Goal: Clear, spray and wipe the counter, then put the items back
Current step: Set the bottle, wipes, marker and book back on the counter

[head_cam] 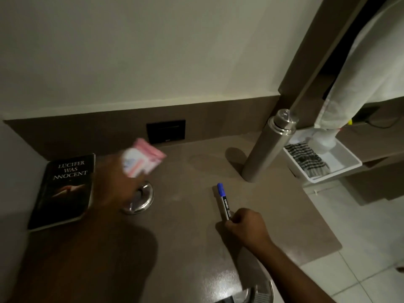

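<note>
Right grip: right hand curled closed around the lower end of the blue-capped black marker pen; fingers wrapped on the barrel, hand resting on the counter.
Marker axis: long axis runs from about 5 o'clock at the hand to 11 o'clock at the cap; the blue cap points away from the person, toward the back wall. Barrel lies low over, or on, the surface; contact cannot be told.
Left grip: left hand, blurred, closed on a pink-and-white soft packet; finger detail cannot be told. Packet sticks out toward 1 o'clock from the hand, above the counter.
Below left hand: round shiny steel dish, partly hidden by the hand, on the counter.
Counter: brown matte countertop, marker near its centre-right.
9 o'clock of the dish: black paperback book with white title lettering, flat, against the left wall, spine running roughly 6 to 12 o'clock.
1 o'clock of the marker: tall brushed-steel cylindrical flask, standing at the counter's right rear.
3 o'clock of the flask: white plastic tray off the counter edge, holding a dark striped cloth.
Rear panel: black rectangular wall socket plate, at 12 o'clock of the packet.
</note>
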